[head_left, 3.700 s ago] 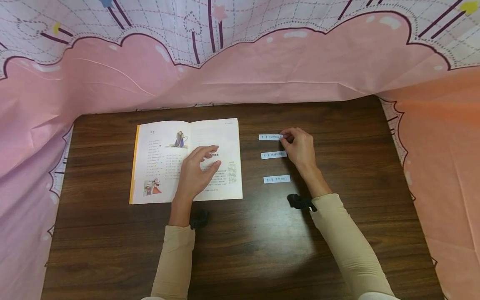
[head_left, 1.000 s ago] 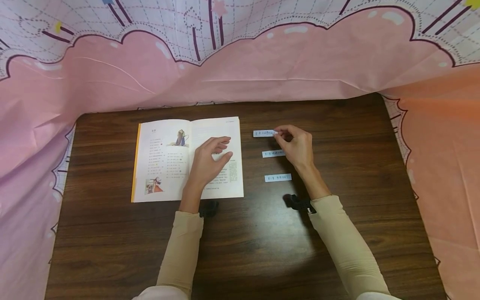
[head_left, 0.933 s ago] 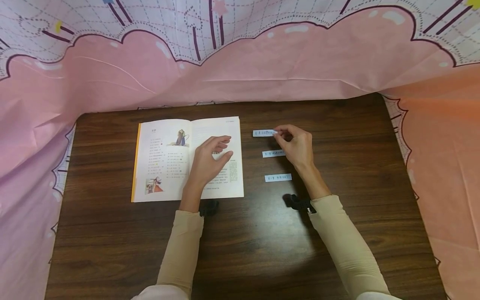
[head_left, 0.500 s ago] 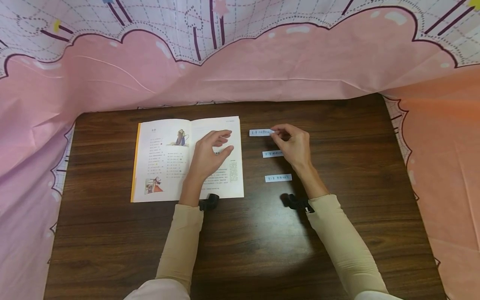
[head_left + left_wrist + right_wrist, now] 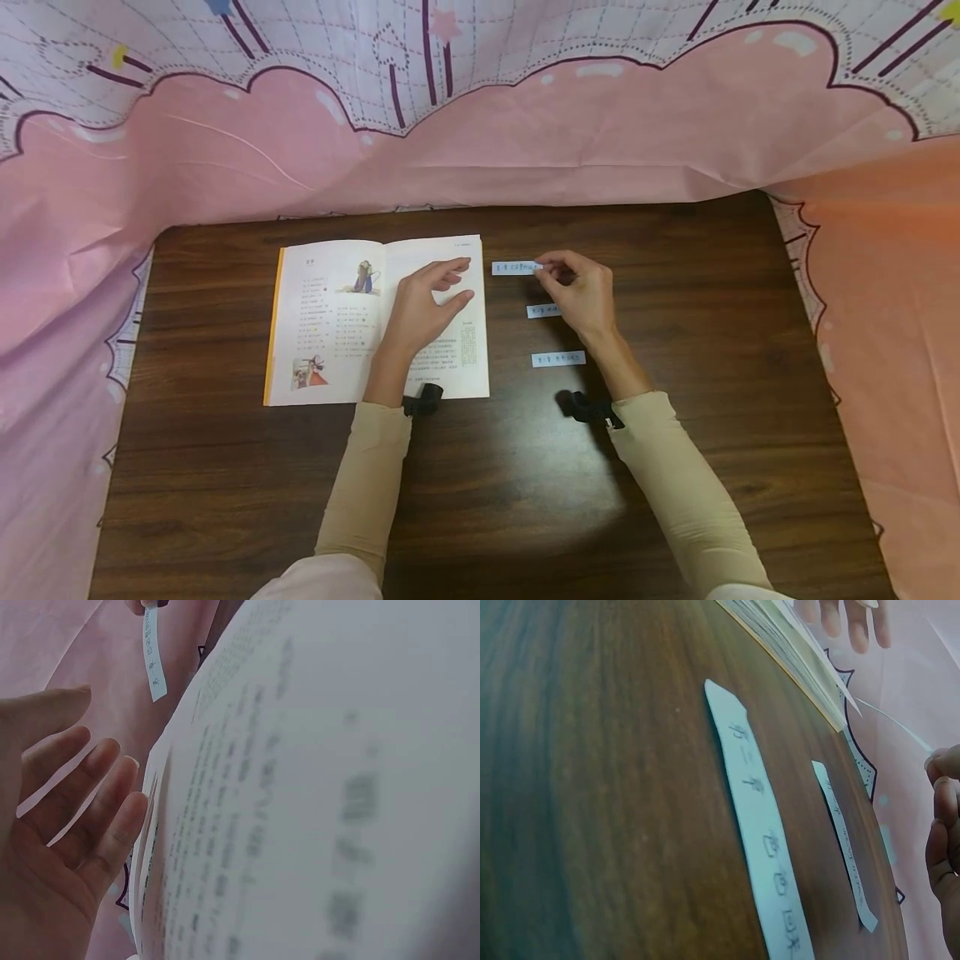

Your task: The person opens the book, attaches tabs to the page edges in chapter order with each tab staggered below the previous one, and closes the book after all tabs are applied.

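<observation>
An open book [image 5: 322, 317] with printed pages and small colour pictures lies on the left of the table. My left hand [image 5: 420, 312] hovers over its right page, thumb and fingers spread apart and holding nothing. By one end, my right hand [image 5: 585, 292] pinches a white paper strip [image 5: 513, 268] with handwriting on it; the free end points at the book's right edge. The left wrist view shows that strip [image 5: 152, 660] hanging beyond the page edge. Below the right hand lies a second strip [image 5: 542, 312], partly hidden by it. Nearer the front lies a third strip [image 5: 558, 359].
A dark wooden table [image 5: 480, 500] carries everything. Pink patterned cloth [image 5: 562, 142] hangs along the back and both sides. Black wrist cameras, the left one [image 5: 425, 400] and the right one [image 5: 588, 408], stick out from the wrists close over the table.
My right hand took the top strip by its end and has carried it left, toward the book. My left hand has shifted right and farther back over the page.
</observation>
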Available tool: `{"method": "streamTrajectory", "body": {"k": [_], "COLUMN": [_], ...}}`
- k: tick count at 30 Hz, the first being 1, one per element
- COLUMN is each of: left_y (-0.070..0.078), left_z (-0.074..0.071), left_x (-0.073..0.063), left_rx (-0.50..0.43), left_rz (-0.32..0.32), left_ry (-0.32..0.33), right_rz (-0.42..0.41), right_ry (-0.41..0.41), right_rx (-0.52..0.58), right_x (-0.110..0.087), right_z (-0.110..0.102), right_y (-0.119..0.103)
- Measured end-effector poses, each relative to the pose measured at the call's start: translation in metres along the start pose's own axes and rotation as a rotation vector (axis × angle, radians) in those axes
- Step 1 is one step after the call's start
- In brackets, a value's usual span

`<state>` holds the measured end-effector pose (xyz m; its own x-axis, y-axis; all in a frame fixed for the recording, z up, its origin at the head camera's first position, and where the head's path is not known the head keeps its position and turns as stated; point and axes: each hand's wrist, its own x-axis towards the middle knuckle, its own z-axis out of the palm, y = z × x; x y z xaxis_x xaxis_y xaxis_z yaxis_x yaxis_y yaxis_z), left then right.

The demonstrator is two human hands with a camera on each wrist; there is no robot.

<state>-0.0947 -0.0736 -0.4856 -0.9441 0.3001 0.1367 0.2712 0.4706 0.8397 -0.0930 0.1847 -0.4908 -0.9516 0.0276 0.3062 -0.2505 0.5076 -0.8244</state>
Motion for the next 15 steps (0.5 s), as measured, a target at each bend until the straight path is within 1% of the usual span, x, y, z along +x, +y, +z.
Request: {"method": "streamTrajectory", "body": {"k": [5,10,15], "left_y": [-0.001,-0.002,-0.005], "left_z": [0.002,0.002,0.005], "left_x": [0.002,0.003,0.007], "left_rx": [0.013,0.014,0.03], "left_rz": [-0.014,-0.018,-0.016], "left_ry": [-0.017,-0.012,-0.013], "right_rz": [-0.018,-0.016,-0.024], "right_ry": [0.013,0.015,0.017], "right_rx": [0.016,0.059,0.061], "right_x": [-0.001,0.002,0.007], "right_z": [0.004,0.009,0.016], "right_y": [-0.001,-0.004,-0.005]}}
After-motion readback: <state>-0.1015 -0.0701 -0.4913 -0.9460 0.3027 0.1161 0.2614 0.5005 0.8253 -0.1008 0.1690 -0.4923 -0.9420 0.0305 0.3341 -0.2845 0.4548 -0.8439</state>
